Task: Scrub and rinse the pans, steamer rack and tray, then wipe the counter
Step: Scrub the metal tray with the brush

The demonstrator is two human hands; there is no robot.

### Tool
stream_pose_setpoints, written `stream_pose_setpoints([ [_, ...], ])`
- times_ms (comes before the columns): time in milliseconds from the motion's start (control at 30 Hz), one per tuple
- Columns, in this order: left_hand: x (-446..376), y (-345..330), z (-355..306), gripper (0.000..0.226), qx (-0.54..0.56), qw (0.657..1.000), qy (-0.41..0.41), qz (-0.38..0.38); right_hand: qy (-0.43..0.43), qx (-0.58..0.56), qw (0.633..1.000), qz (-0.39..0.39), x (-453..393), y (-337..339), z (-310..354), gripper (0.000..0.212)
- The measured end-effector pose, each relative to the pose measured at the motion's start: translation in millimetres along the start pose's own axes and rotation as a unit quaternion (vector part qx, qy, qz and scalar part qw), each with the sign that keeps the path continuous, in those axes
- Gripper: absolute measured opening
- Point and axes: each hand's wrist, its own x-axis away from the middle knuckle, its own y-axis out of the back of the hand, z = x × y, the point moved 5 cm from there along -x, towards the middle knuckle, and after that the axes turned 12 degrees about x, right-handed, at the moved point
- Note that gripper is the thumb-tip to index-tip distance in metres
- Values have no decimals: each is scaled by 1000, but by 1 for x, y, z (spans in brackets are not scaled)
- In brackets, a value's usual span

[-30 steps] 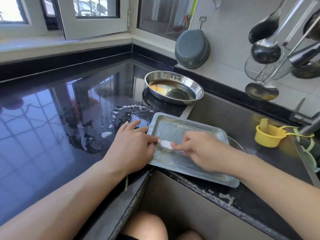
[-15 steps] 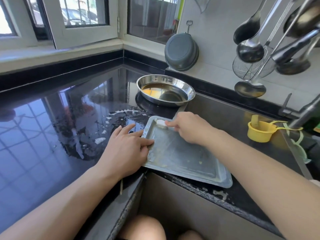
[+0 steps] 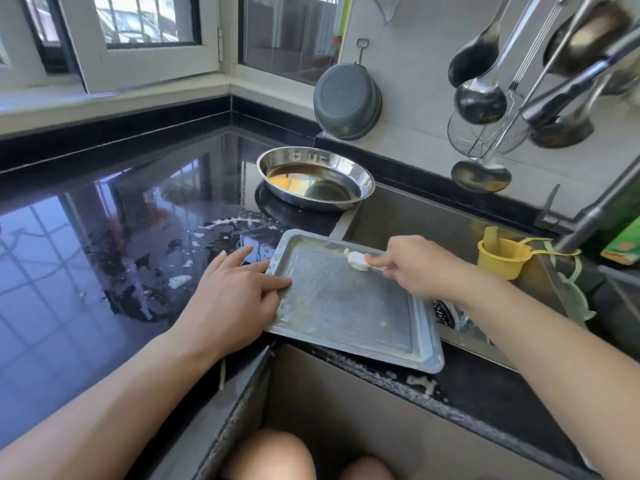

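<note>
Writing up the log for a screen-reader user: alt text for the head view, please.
A person's right hand scrubs a rectangular metal tray with a small white brush while the left hand steadies the tray's left edge. The tray lies across the sink's corner; a round steel pan sits behind it on the wet black counter.

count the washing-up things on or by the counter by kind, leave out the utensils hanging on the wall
tray: 1
round steel pan: 1
white brush: 1
yellow cup: 1
grey basin leaning on the wall: 1
total: 5
</note>
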Motion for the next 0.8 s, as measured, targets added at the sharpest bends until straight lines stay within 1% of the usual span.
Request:
stream_pose_setpoints([
  [67, 0, 0, 0, 53, -7, 1000, -1, -2, 8, -11, 1000, -1, -4, 3, 8, 42],
  [167, 1, 1, -1, 56, -14, 1000, 4, -6, 17, -20, 1000, 15, -8, 5, 10, 43],
  [333, 3, 2, -5, 59, -49, 999, 1, -16, 89, -92, 990, 55, 6, -1, 21, 39],
  [367, 4, 2, -6, 59, -51, 999, 0, -19, 81, -92, 992, 42, 4, -3, 18, 39],
  [433, 4, 2, -6, 58, -50, 999, -3, -22, 27, -86, 996, -3, -5, -2, 2, 40],
  [500, 4, 1, -6, 57, -43, 999, -2, -23, -4, -54, 998, -28, -6, -2, 2, 40],
  [533, 4, 1, -6, 57, -41, 999, -1, -23, 9, -42, 999, -27, -2, -2, 12, 40],
  [567, 4, 1, -5, 57, -39, 999, 0, -24, 41, -37, 998, -19, 5, -3, 26, 40],
  [633, 3, 0, -4, 56, -39, 999, -1, -26, 117, -57, 991, 2, 25, -3, 58, 40],
  [667, 3, 0, -4, 53, -38, 999, -1, -25, 137, -66, 988, 9, 30, -3, 65, 40],
  [700, 3, 0, -4, 49, -38, 999, -1, -24, 135, -63, 989, 10, 29, -1, 62, 40],
  [733, 3, -1, -3, 45, -40, 999, -2, -22, 114, -55, 992, 5, 21, -1, 50, 39],
  [800, 3, -1, -3, 45, -42, 999, -10, -24, 29, -41, 999, -15, -1, 1, 19, 40],
])
